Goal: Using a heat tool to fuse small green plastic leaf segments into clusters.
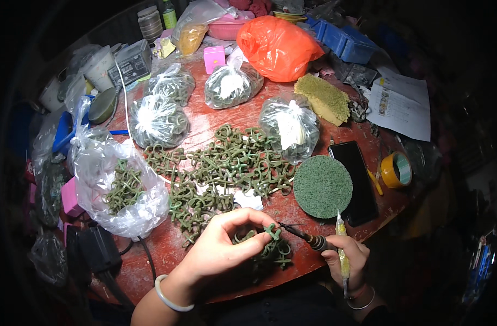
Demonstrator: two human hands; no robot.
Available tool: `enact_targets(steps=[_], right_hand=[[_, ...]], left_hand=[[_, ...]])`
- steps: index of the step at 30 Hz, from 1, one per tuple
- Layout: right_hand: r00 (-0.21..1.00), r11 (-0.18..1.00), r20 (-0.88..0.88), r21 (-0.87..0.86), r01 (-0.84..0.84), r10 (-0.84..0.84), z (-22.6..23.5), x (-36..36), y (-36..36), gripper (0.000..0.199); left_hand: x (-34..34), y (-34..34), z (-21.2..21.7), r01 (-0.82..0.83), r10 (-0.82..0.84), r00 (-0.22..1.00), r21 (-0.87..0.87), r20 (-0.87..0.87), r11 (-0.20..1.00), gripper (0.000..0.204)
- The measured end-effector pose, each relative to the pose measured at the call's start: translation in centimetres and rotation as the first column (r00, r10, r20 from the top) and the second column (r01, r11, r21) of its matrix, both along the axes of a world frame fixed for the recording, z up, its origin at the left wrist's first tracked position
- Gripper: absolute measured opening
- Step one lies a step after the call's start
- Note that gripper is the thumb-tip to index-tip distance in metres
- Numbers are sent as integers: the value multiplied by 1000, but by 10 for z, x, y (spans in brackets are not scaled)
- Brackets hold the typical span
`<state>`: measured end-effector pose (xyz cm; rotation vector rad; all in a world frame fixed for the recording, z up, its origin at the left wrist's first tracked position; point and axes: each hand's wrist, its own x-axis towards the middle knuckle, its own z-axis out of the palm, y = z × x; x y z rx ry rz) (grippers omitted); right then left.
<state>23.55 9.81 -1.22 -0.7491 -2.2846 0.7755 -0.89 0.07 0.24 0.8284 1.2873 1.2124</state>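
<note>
My left hand (224,247) pinches a small green wax ring (272,233) between thumb and forefinger, near the table's front edge. More green rings (278,253) lie just under it, partly hidden by the hand. My right hand (353,259) grips a soldering-iron-like pen (315,241), its thin dark tip pointing left at the ring. A yellow-handled carving tool (343,259) with a pale metal point is also in that hand, standing upright. Beyond my hands spreads a big heap of dull green rings (235,157). The round green abrasive disc (323,187) lies beyond the right hand, overlapping a black phone (361,187).
An open plastic bag (91,185) with rings in it stands at left. Tied bags (160,120) line the back, with a red bag (278,46) behind. A yellow sponge (323,99), a tape roll (395,169) and printed paper (403,106) lie at right. Black cables (148,258) hang at the front left.
</note>
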Motion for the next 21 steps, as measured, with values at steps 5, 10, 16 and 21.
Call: enact_targets(steps=[5, 10, 16, 21], right_hand=[[1000, 1000, -4, 1, -6, 6, 0, -1, 0, 21], [1000, 999, -7, 47, -26, 26, 1, -3, 0, 21], [1000, 999, -10, 42, -22, 23, -1, -1, 0, 21], [1000, 999, -12, 44, -23, 23, -2, -1, 0, 22]], left_hand=[[0, 0, -3, 9, -7, 999, 46, -38, 999, 19], [0, 0, -2, 8, -8, 1000, 39, -3, 999, 19], [1, 0, -2, 10, -11, 1000, 18, 24, 1000, 19], [0, 0, -3, 6, -6, 1000, 46, -12, 999, 19]])
